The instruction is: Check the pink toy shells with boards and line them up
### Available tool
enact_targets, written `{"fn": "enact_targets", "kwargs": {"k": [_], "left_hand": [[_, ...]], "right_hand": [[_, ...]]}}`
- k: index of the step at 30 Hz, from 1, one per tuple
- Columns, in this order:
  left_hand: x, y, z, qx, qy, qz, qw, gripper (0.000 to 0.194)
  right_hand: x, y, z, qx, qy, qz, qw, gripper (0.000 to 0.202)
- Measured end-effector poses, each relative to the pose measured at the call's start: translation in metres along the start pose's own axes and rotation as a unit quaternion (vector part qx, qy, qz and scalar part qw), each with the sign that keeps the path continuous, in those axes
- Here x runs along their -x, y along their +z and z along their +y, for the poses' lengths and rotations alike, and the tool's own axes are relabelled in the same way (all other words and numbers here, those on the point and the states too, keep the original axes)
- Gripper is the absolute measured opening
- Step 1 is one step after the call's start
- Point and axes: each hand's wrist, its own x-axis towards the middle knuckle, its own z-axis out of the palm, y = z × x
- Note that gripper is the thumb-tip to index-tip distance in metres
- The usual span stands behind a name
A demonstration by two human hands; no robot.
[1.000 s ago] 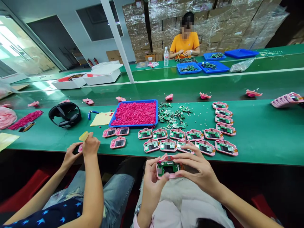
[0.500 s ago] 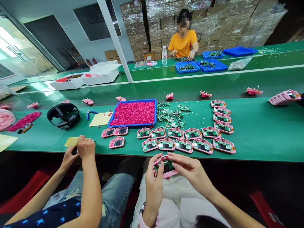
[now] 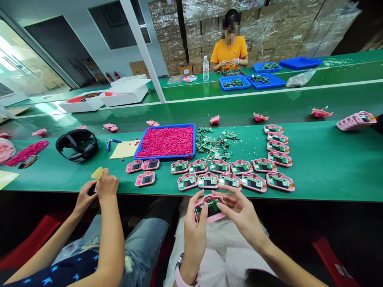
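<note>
Above my lap, just off the table's front edge, is a pink plastic casing [image 3: 213,217] with a green circuit board and a dark screen area inside. My left hand [image 3: 194,225] is closed around its left side, thumb over the front. My right hand [image 3: 239,211] grips the right side, thumb pressing at the board, fingers arched over the top edge. Whether a small part lies under that thumb is hidden. Beyond my hands, rows of similar pink casings with boards [image 3: 208,180] lie on the green table [image 3: 323,171].
A blue tray [image 3: 194,139] of small pink-red pieces stands beside loose circuit boards [image 3: 214,143]. On the left, a co-worker's hands [image 3: 106,185] hold a yellow-handled tool [image 3: 97,173]. A black headset [image 3: 77,145] lies behind them. Across the belt, another person [image 3: 229,52] works near blue trays.
My right fingers have lifted and spread a little over the casing, which stays in place. The co-worker's yellow-handled tool has tilted upright. The person opposite has brought their hands together.
</note>
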Motion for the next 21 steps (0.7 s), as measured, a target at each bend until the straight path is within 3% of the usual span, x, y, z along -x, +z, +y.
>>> {"fn": "enact_targets", "kwargs": {"k": [3, 6, 9, 12, 14, 16, 18, 21], "left_hand": [[0.001, 0.004, -0.006, 0.081, -0.035, -0.008, 0.996, 0.059], [0.002, 0.007, -0.012, 0.081, -0.049, 0.013, 0.995, 0.054], [0.006, 0.008, -0.015, -0.028, 0.032, 0.039, 0.998, 0.04], [0.008, 0.005, -0.016, -0.138, 0.142, 0.039, 0.979, 0.033], [0.008, 0.002, -0.018, -0.152, 0.162, 0.045, 0.974, 0.032], [0.005, 0.0, -0.02, -0.12, 0.109, 0.058, 0.985, 0.035], [0.001, -0.002, -0.025, -0.073, 0.025, 0.09, 0.993, 0.043], [-0.006, -0.007, -0.034, -0.037, -0.046, 0.152, 0.987, 0.051]], "right_hand": [[-0.001, 0.0, 0.004, -0.016, -0.028, 0.052, 0.998, 0.043], [-0.003, 0.001, 0.013, -0.032, -0.064, 0.092, 0.993, 0.041], [-0.003, 0.002, 0.026, -0.048, -0.035, 0.086, 0.994, 0.045], [-0.002, 0.001, 0.037, -0.04, 0.009, 0.064, 0.997, 0.044], [-0.002, -0.004, 0.04, -0.011, -0.008, 0.047, 0.999, 0.042], [-0.004, -0.014, 0.039, 0.054, -0.055, 0.028, 0.997, 0.043], [-0.01, -0.031, 0.035, 0.173, -0.125, 0.029, 0.977, 0.039], [-0.027, -0.073, 0.022, 0.373, -0.233, 0.1, 0.892, 0.032]]}}
